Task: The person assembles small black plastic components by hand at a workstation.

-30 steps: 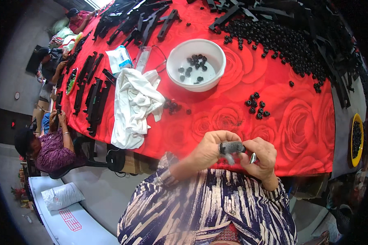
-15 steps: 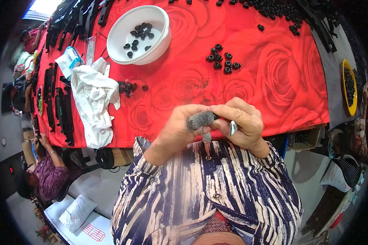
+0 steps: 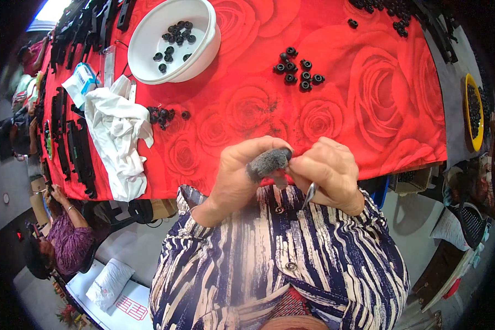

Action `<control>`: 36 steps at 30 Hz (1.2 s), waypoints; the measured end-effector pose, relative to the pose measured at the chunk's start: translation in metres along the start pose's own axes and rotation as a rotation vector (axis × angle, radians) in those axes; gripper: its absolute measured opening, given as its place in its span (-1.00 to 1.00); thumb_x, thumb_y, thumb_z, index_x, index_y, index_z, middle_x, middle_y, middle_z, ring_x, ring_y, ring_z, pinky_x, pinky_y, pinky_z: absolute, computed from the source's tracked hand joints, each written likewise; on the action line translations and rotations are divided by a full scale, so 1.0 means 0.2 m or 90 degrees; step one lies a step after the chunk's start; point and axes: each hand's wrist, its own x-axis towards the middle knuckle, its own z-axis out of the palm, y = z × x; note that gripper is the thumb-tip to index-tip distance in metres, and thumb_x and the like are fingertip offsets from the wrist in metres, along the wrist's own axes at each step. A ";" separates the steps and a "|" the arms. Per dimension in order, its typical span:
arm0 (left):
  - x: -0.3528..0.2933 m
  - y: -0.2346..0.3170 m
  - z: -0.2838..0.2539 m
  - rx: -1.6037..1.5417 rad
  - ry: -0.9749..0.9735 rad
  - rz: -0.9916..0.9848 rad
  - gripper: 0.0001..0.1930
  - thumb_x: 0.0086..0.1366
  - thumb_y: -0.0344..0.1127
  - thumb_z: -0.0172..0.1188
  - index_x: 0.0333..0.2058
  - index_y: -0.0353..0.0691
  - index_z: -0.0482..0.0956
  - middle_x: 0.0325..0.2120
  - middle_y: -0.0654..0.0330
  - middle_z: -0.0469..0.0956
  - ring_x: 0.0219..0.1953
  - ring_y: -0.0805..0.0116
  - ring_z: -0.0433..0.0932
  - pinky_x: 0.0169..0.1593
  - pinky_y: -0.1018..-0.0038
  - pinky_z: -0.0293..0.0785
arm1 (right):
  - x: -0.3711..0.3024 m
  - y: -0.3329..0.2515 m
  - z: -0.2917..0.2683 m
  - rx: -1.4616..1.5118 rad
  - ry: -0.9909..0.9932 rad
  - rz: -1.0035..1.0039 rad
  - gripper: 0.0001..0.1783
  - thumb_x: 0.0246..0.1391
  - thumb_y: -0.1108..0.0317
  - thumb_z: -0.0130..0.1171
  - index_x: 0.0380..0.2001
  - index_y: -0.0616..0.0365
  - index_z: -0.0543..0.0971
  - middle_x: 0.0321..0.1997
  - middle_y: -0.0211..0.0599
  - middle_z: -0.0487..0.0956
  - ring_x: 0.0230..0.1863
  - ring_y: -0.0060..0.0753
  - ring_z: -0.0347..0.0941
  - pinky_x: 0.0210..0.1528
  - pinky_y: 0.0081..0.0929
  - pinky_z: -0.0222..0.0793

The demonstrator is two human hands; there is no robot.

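Head view shows me the small black piece (image 3: 283,153) over the near edge of the rose-patterned red tabletop (image 3: 385,126), pinched in the grip of the left hand (image 3: 236,170). A grey, fuzzy covering (image 3: 265,165) wraps part of that hand's fingers. The right hand (image 3: 327,171) has its grip closed round a slim metal tool (image 3: 309,194); its fingers crowd the piece, and I cannot tell whether they touch it. Just beyond lie dark crumbs (image 3: 274,104), then a cluster of black parts (image 3: 306,85). To the left, a smaller black group (image 3: 162,116) sits beside a crumpled white cloth (image 3: 115,124), which lies between the hands and some long black bars (image 3: 82,159). Farther back, a white bowl (image 3: 208,54) holds more black parts. A yellow dish (image 3: 477,143) stands far right; at far left sits a person in purple (image 3: 70,242).
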 end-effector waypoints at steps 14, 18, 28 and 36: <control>0.01 0.01 0.00 0.109 0.009 0.030 -0.80 0.22 -0.46 0.14 -0.17 -0.37 0.52 -0.39 0.27 0.48 -0.45 0.52 0.52 -0.38 0.63 0.47 | 0.05 -0.01 -0.08 0.112 -0.113 0.314 -0.78 -0.01 0.52 0.07 -0.22 0.27 0.45 -0.52 -0.17 0.39 -0.55 -0.18 0.38 -0.52 -0.36 0.26; 0.02 0.01 0.00 0.134 -0.005 0.031 -0.80 0.23 -0.47 0.12 -0.17 -0.36 0.51 -0.39 0.27 0.47 -0.45 0.51 0.52 -0.39 0.64 0.45 | 0.06 -0.02 -0.09 0.099 -0.133 0.319 -0.77 -0.03 0.52 0.10 -0.23 0.28 0.46 -0.51 -0.15 0.41 -0.54 -0.16 0.40 -0.51 -0.34 0.28; 0.00 0.00 -0.02 0.138 -0.002 0.013 -0.78 0.24 -0.48 0.10 -0.14 -0.35 0.50 -0.37 0.25 0.47 -0.44 0.49 0.54 -0.40 0.63 0.46 | 0.05 -0.01 -0.09 0.093 -0.153 0.313 -0.77 -0.04 0.51 0.12 -0.25 0.30 0.46 -0.48 -0.12 0.44 -0.51 -0.13 0.43 -0.50 -0.35 0.31; 0.01 -0.01 -0.03 0.133 -0.013 0.029 -0.78 0.25 -0.48 0.08 -0.12 -0.34 0.50 -0.36 0.23 0.47 -0.43 0.46 0.54 -0.42 0.60 0.50 | 0.04 0.00 -0.09 0.113 -0.156 0.324 -0.78 -0.05 0.51 0.12 -0.26 0.30 0.47 -0.48 -0.12 0.44 -0.52 -0.15 0.42 -0.50 -0.35 0.30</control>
